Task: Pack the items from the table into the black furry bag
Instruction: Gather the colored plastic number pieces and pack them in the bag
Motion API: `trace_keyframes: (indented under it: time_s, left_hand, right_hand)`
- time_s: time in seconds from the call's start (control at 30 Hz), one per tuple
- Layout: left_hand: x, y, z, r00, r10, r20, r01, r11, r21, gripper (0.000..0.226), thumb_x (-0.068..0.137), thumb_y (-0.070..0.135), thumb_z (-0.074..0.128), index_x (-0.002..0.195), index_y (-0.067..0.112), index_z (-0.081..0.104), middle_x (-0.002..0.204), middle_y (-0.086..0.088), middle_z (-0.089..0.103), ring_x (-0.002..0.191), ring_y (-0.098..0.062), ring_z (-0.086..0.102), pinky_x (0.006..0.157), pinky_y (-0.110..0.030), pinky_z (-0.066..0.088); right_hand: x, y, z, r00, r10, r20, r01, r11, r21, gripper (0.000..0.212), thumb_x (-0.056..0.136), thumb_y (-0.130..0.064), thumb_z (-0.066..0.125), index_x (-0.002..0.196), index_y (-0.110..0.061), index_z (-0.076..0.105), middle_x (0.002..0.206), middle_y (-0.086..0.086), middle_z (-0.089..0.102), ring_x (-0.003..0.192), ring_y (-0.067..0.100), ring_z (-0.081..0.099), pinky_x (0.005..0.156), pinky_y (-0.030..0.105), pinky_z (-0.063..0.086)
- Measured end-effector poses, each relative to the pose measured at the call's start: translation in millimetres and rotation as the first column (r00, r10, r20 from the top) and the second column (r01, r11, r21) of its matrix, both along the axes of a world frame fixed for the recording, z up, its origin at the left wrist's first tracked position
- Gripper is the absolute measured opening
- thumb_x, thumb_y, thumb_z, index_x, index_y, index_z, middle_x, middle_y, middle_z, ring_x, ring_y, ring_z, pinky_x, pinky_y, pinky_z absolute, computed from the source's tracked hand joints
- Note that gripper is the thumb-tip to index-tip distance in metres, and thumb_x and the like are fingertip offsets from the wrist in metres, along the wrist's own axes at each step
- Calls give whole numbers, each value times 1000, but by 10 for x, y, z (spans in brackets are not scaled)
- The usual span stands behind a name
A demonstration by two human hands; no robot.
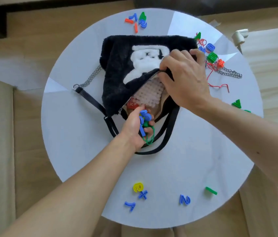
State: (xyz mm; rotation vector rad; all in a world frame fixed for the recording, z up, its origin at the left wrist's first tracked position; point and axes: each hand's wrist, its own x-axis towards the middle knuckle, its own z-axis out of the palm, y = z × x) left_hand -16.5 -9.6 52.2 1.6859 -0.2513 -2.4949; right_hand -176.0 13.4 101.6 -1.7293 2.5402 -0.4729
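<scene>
Black furry bag [116, 71] rim gripped by right hand [184, 77], fingers half buried, left hand [132, 130] clutching blue pieces [143, 118], maybe numbers.

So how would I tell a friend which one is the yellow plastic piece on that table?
Start at the round white table and go to its near edge, on the person's side of the black furry bag. In the left-hand group of loose pieces, the yellow piece lies beside a blue cross. It is the only yellow one in view; the rest are blue, green or orange.
</scene>
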Motion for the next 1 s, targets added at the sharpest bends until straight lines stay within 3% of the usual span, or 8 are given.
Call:
trace_keyframes:
  time_s: [0.33, 0.37, 0.43, 0.5, 0.63, 0.77, 0.9, 1.0]
  left_hand:
    - [-735, -501, 230, 990, 105, -93, -109, 993, -41, 30, 102, 33, 45, 83, 15, 58, 77, 0, 57, 59, -8, 44, 40, -13, 31]
    - [-774, -535, 261, 985, 145, -94, -151, 987, -61, 31, 104, 34, 43, 97, 13, 64, 93, -3, 65, 67, -11, 53, 48, -14, 40]
    - [-842, -608, 281, 975, 210, -73, -217, 970, -111, 42, 106, 31, 37, 138, 8, 55, 139, -10, 59, 111, -24, 63, 88, -29, 55]
    - [-878, -651, 285, 976, 214, -51, -219, 958, -186, 46, 107, 23, 30, 149, 7, 41, 153, -13, 45, 137, -32, 47, 113, -43, 40]
    - [-814, -601, 426, 974, 167, -156, -203, 945, -258, 50, 105, 21, 23, 133, -4, 56, 129, -24, 61, 108, -37, 61, 99, -45, 49]
    - [-705, -496, 511, 976, 2, -218, -92, 910, -405, 48, 105, 23, 23, 132, 4, 57, 133, -21, 62, 121, -37, 60, 102, -51, 48]
    - [-608, -456, 524, 980, -199, 3, 172, 841, -512, 31, 101, 14, 39, 118, 4, 63, 119, -17, 70, 109, -31, 66, 91, -43, 54]
    - [-503, -392, 502, 910, -358, 209, 408, 681, -608, 24, 98, 9, 44, 111, 9, 64, 120, -18, 68, 114, -32, 64, 101, -48, 50]
  right_hand:
    - [-244, -254, 336, 993, -42, 114, 53, 994, -92, 16, 97, -33, 51, 95, -22, 62, 91, -12, 55, 89, 10, 43, 110, 44, 28]
    - [-259, -246, 338, 991, -46, 124, 58, 994, -95, 16, 98, -34, 50, 95, -22, 62, 92, -12, 55, 90, 9, 42, 110, 44, 28]
    - [-291, -234, 354, 989, -54, 137, 69, 992, -102, 17, 98, -34, 51, 97, -22, 63, 93, -13, 55, 91, 8, 40, 110, 44, 28]
    - [-325, -222, 365, 989, -57, 140, 71, 992, -102, 17, 98, -34, 52, 99, -22, 64, 94, -12, 56, 92, 9, 42, 110, 43, 28]
    - [-368, -192, 380, 987, -46, 151, 61, 993, -99, 16, 98, -35, 53, 99, -22, 63, 95, -12, 56, 93, 9, 44, 111, 44, 28]
    - [-394, -156, 413, 985, -33, 170, 50, 994, -99, 12, 97, -36, 55, 95, -25, 61, 94, -11, 58, 91, 11, 45, 110, 45, 29]
    - [-407, -101, 396, 981, -13, 194, 32, 995, -98, 12, 95, -37, 59, 93, -25, 63, 93, -10, 60, 90, 13, 49, 106, 43, 31]
    - [-355, -13, 323, 983, 13, 184, 2, 997, -81, 11, 93, -35, 62, 93, -24, 65, 92, -10, 59, 90, 13, 48, 99, 39, 32]
